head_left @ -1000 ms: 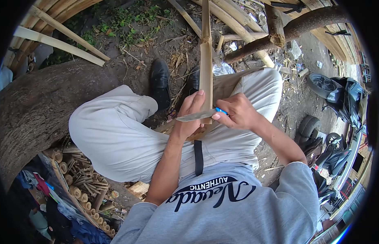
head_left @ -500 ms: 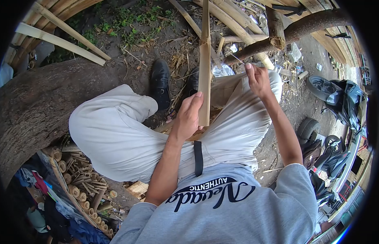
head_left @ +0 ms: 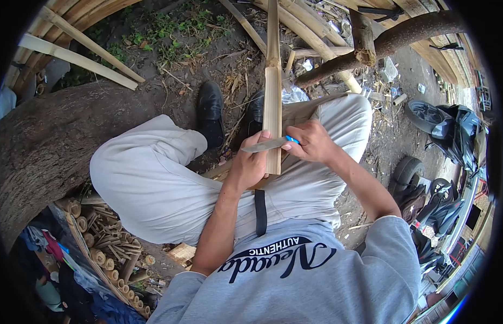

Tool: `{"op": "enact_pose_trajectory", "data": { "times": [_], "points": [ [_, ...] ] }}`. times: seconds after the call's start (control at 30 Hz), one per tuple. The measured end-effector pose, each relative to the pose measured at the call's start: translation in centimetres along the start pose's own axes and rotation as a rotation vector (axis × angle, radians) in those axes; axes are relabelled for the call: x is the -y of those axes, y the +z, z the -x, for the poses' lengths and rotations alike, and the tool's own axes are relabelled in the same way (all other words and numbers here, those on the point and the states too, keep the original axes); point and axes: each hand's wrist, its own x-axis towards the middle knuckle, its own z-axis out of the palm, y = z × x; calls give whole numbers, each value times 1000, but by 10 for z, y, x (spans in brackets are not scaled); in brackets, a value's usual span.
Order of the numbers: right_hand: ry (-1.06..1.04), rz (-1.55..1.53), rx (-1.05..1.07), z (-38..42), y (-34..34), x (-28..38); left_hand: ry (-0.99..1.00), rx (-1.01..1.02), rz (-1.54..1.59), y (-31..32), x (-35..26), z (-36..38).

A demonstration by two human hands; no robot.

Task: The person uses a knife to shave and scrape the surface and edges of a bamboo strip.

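Note:
A long split bamboo strip [head_left: 273,92] stands up from my lap, its pale inner face showing. My left hand [head_left: 247,166] is wrapped round its lower end. In my right hand [head_left: 311,141] is a knife [head_left: 265,144] with a blue handle, the blade pointing left across the strip just above my left fingers. Whether the edge touches the bamboo I cannot tell.
A thick trunk [head_left: 51,140] lies at the left, and a branch [head_left: 392,43] crosses the upper right. Bamboo poles [head_left: 311,32] lie ahead. Cut bamboo pieces [head_left: 113,243] fill the lower left. Motorbikes [head_left: 451,135] are at the right.
My right hand has moved left and down from above my knee to the strip, and the knife blade now shows across it. The strip has shifted slightly.

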Motion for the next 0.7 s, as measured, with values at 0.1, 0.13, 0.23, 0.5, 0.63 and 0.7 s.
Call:
{"op": "enact_pose_trajectory", "data": {
  "times": [0.1, 0.13, 0.23, 0.5, 0.63, 0.7],
  "points": [
    [44, 118, -122, -3, 7, -39, -438, 163, 275, -14, -42, -7],
    [137, 177, -124, -6, 5, -61, -440, 162, 274, -12, -36, -5],
    [318, 249, -158, -30, -11, -103, -262, 147, 183, -6, -26, -4],
    [229, 5, -83, -31, 4, -36, -493, 179, 285, -19, -24, -13],
    [129, 17, 47, -27, -2, 12, 76, 122, -263, -15, 20, 4],
    [87, 37, 34, -26, -3, 12, 225, 33, -362, -10, 26, 3]
  ]
}}
